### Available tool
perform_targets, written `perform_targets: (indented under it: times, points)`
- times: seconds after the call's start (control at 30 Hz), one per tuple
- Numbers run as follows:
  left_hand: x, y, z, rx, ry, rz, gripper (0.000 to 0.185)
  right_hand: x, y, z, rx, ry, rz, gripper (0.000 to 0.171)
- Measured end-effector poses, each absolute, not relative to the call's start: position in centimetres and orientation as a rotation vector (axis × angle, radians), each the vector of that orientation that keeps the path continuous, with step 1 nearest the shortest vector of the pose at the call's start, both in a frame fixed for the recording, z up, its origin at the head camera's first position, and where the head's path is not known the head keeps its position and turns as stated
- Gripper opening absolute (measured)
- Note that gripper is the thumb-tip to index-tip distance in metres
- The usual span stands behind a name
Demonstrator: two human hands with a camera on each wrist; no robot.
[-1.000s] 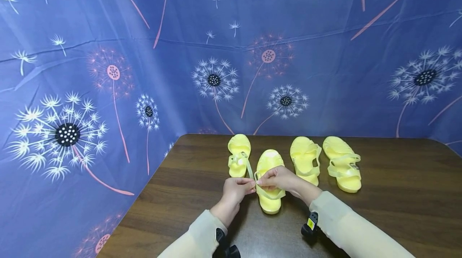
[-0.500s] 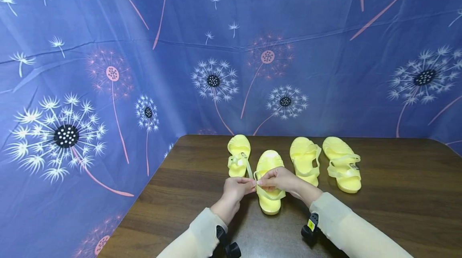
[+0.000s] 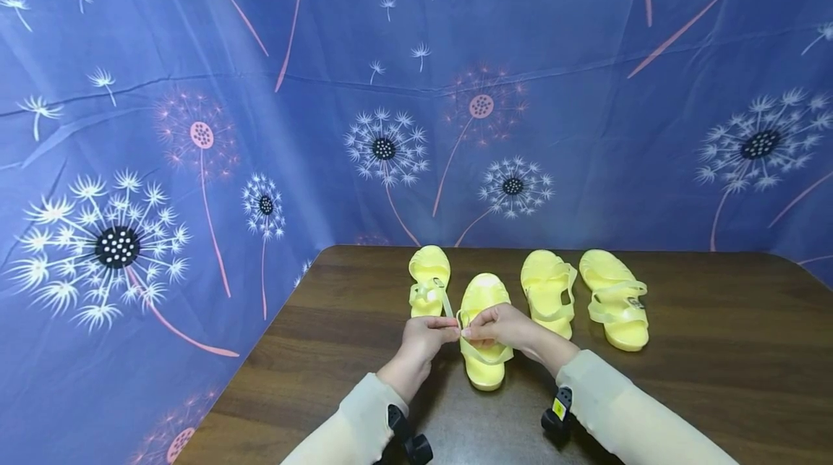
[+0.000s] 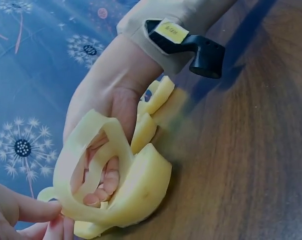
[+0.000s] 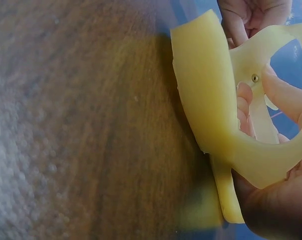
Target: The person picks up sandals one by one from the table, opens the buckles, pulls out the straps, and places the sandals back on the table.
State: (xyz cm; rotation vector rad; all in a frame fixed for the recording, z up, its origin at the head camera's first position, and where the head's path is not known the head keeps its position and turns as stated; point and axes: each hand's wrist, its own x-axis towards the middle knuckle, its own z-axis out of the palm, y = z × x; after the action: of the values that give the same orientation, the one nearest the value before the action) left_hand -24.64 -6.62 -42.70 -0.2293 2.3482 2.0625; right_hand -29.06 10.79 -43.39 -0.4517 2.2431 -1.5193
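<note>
A yellow sandal (image 3: 484, 291) lies on the table with its toe end toward the person. My left hand (image 3: 423, 342) pinches a strap at the sandal's left side; in the left wrist view its thumb and fingers (image 4: 33, 207) meet at a small strap tab (image 4: 48, 194). Reaching over the sole from the right, my right hand (image 3: 504, 327) holds the same strap from inside, its fingers (image 5: 285, 95) passing through the openings. A small metal stud (image 5: 255, 78) shows on the strap in the right wrist view. The fingertips partly hide the fastening.
Another yellow sandal (image 3: 429, 270) stands behind the left hand, a loose strap hanging toward it. Two more yellow sandals (image 3: 548, 284) lie to the right, the farther one (image 3: 618, 299) with its strap across. A blue dandelion-print cloth (image 3: 586, 125) hangs behind the brown table (image 3: 735, 349).
Both hands stay at the strap with almost no movement. The head view has tilted slightly, so the table and sandals sit a little lower in it.
</note>
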Motion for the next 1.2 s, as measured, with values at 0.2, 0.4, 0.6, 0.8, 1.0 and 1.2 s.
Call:
perform_targets:
  times: [0.2,0.4,0.6,0.8,1.0,1.2]
  points:
    - [-24.6,-6.8,-42.8,-0.231,2.33,2.062,0.019,-29.0,10.8,-43.3,-0.432,2.253,-1.501,0.027]
    - [-24.8,-6.4,-42.8,-0.232,2.323,2.123,0.019,-29.2,11.0,-43.2,-0.465,2.242,-1.497,0.027]
    - [-24.8,-6.1,-42.7,-0.214,2.338,2.144,0.019,-29.4,11.1,-43.5,-0.467,2.239,-1.5,0.027]
    - [-25.3,-5.9,-43.0,-0.223,2.376,2.145,0.015,-29.5,11.0,-43.4,-0.446,2.269,-1.488,0.026]
    - [-25.6,-5.5,-43.1,-0.247,2.325,2.228,0.016,-29.3,10.7,-43.2,-0.443,2.275,-1.474,0.026]
    - [-25.8,-5.3,-43.3,-0.201,2.26,2.333,0.018,-29.1,10.8,-43.3,-0.419,2.273,-1.48,0.027]
